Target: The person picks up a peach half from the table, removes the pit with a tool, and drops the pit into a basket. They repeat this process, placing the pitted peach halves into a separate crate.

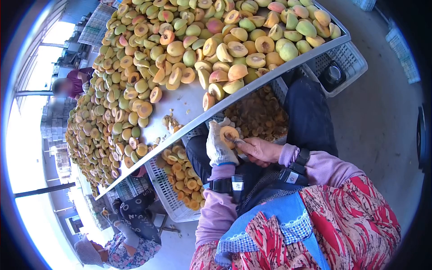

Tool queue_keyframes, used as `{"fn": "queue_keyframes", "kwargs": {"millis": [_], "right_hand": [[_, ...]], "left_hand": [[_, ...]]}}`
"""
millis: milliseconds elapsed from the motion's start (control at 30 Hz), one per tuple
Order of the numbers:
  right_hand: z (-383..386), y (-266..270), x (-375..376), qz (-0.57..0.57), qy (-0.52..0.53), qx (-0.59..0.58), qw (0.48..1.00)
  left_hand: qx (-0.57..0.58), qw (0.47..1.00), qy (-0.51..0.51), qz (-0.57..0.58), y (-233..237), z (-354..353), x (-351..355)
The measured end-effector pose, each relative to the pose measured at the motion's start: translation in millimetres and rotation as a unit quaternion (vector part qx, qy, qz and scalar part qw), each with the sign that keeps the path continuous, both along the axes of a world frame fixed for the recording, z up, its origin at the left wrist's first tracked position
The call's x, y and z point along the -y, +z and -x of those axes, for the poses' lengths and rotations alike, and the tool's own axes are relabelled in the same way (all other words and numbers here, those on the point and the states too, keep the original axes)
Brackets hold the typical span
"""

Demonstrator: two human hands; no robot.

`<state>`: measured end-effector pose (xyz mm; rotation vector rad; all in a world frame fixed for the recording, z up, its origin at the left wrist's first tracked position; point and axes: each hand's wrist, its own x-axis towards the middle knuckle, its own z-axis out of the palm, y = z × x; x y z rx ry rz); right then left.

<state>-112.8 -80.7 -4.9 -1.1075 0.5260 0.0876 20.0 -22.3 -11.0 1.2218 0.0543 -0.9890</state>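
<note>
In the head view, my left hand (219,143), in a white glove, holds a halved peach (229,134) with its cut face up. My bare right hand (258,151) grips a small tool (238,141) whose tip touches the middle of the cut face. Both hands are over my lap, just below the metal edge (211,110) of the fruit table. Beneath and beyond them sits a container of brown pits and scraps (258,114). Left of my left hand, a white crate (167,193) holds fruit halves (185,177).
Heaped peach halves (135,90) cover much of the table. A white basket (357,60) with a dark round-topped object (333,73) stands at the upper right. One person (128,238) sits at the lower left; another (76,83) is across the table.
</note>
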Motion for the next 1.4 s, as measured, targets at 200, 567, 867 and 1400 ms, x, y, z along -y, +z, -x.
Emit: {"fn": "queue_keyframes", "kwargs": {"millis": [200, 567, 867, 1400], "right_hand": [[3, -8, 4, -0.254, 0.051, -0.030, 0.965], [11, -14, 9, 0.102, 0.118, -0.040, 0.987], [8, -14, -20, -0.261, 0.042, -0.042, 0.964], [12, -8, 3, -0.264, 0.122, -0.042, 0.956]], "left_hand": [[0.151, 0.987, 0.052, 0.022, -17, 10, 1], [-0.079, 0.984, -0.088, -0.133, -7, -6, 0], [0.120, 0.991, 0.054, -0.032, -11, 16, -9], [0.115, 0.993, -0.005, -0.038, 7, 16, -2]]}}
